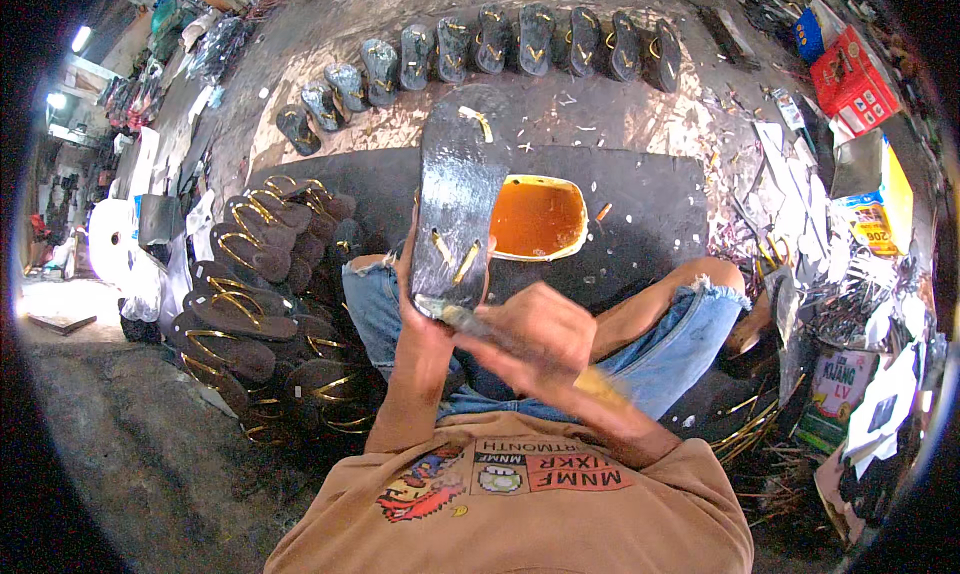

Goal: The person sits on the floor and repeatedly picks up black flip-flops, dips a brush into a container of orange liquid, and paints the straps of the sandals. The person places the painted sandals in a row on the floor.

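A flat black sandal [462, 184] was held upright above the lap of a seated person, its broad, rounded face shown slick and shiny as if wet, with short gold strap ends protruding from it. Its lower end was gripped by the left hand [420, 314], the fingers curled about the edges. A brush [466, 321] with a pale, yellowish handle was clasped in the right hand [548, 326], closed into a fist and blurred, with the tip set against the sandal's lower end.

Just beyond, a rounded, pale-rimmed container [583, 212] of glossy amber liquid was set on a dark, flat mat [650, 189] flecked with scraps. A curved row of black sandals [535, 49] was laid out on the floor [350, 9] farther off, while dark sandals with shiny gold straps [250, 314] were heaped at the left, near a white roll [110, 237].

Frayed blue denim [660, 359] and a brown shirt [400, 544] were worn, the latter printed with block lettering and a colourful cartoon figure. At the right, pale lettering was carried by a red box [853, 79] and a green tin [838, 399], and dark print by a yellow-and-blue package [868, 226].
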The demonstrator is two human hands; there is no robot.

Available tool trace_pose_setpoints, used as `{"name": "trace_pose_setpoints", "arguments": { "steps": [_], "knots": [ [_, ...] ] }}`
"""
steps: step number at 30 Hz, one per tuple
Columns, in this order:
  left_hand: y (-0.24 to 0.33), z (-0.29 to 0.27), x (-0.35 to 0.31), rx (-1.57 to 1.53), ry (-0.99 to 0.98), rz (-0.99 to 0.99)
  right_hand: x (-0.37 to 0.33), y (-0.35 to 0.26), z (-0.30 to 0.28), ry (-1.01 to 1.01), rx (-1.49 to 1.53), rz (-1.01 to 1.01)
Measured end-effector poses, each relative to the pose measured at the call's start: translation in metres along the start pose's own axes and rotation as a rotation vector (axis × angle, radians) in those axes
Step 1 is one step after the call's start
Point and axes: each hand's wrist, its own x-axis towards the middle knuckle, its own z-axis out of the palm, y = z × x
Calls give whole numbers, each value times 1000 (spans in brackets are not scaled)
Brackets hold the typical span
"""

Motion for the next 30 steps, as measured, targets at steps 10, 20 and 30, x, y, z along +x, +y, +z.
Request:
{"name": "trace_pose_setpoints", "arguments": {
  "steps": [10, 20, 30],
  "knots": [
    [-3, 24, 10, 812, 79, 485, -6, -25, 13, -291, -71, -467],
    [282, -62, 125, 768, 470, 485, 69, 120, -151, 783, -294, 404],
    [278, -245, 195, 737, 915, 333, 55, 165, -134, 692, -301, 534]
  ]
}}
